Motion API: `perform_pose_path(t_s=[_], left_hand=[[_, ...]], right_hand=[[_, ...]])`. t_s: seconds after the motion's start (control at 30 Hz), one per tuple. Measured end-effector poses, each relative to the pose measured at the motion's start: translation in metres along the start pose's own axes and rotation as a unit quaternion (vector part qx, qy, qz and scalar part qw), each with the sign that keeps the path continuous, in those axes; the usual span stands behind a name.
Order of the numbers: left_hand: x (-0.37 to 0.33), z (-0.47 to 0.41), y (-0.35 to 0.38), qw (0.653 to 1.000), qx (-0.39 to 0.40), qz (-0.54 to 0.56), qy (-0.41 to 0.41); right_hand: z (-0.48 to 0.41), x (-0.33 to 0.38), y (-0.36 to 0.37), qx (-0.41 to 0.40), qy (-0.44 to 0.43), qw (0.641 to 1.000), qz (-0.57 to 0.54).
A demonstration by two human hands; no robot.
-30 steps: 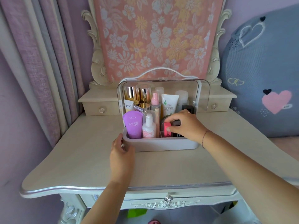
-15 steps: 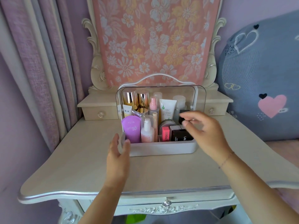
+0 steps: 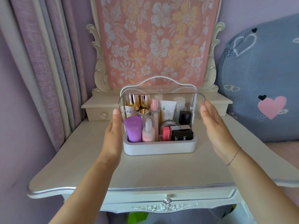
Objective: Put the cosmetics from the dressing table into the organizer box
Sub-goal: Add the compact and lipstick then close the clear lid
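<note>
- A pale dressing table [image 3: 145, 172] stands between a curtain [image 3: 48, 70] and a heart-print cushion [image 3: 258, 78].
- The box [image 3: 160, 147] sits mid-table, dead ahead, with its long axis running left to right and cosmetics [image 3: 167, 110] packed inside.
- Its clear lid [image 3: 198, 101] stands raised.
- The left hand [image 3: 113, 135] and right hand [image 3: 215, 126] flank the lid's ends, fingers straight, gripping nothing, equally near.
- The lid probably needs both hands moving evenly.

Full organizer box [image 3: 159, 147], left hand [image 3: 113, 135], right hand [image 3: 215, 126] flanking
</note>
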State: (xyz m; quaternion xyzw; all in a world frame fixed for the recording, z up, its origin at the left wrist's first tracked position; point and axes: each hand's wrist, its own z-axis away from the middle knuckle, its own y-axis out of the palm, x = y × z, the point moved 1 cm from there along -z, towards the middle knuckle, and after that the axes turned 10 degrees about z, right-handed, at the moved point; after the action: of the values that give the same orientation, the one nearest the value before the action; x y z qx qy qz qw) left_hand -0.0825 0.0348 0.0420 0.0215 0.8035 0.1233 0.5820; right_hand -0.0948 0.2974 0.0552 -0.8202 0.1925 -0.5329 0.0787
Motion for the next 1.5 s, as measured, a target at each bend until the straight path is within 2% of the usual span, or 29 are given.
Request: perform_pose_path(t_s=[0.13, 0.33, 0.5, 0.7, 0.87, 1.0, 1.27, 1.5], left_hand=[[0.018, 0.015, -0.007, 0.999, -0.028, -0.004, -0.040], [0.052, 0.019, -0.010, 0.995, -0.081, -0.046, -0.042], [0.068, 0.013, -0.012, 0.993, -0.054, -0.105, -0.010], [0.082, 0.009, -0.020, 0.990, -0.014, -0.137, -0.027], [0.087, 0.002, -0.026, 0.981, -0.021, -0.189, -0.040], [0.091, -0.001, -0.028, 0.983, -0.012, -0.176, -0.048], [0.091, -0.003, -0.033, 0.988, 0.001, -0.155, -0.026], [0.088, -0.014, -0.068, 0.988, 0.010, -0.157, -0.006]], right_hand=[[0.027, -0.026, 0.002, 0.007, 0.033, 0.999, -0.031], [0.042, -0.059, 0.019, 0.029, 0.077, 0.996, -0.026], [0.040, -0.078, 0.032, 0.012, 0.092, 0.995, -0.048], [0.033, -0.094, 0.041, -0.013, 0.096, 0.995, -0.020], [0.026, -0.098, 0.038, 0.000, 0.109, 0.994, 0.001], [0.019, -0.095, 0.033, 0.047, 0.102, 0.993, 0.025], [0.019, -0.087, 0.032, 0.041, 0.089, 0.995, 0.027], [0.018, -0.077, 0.062, 0.060, 0.080, 0.995, 0.019]])
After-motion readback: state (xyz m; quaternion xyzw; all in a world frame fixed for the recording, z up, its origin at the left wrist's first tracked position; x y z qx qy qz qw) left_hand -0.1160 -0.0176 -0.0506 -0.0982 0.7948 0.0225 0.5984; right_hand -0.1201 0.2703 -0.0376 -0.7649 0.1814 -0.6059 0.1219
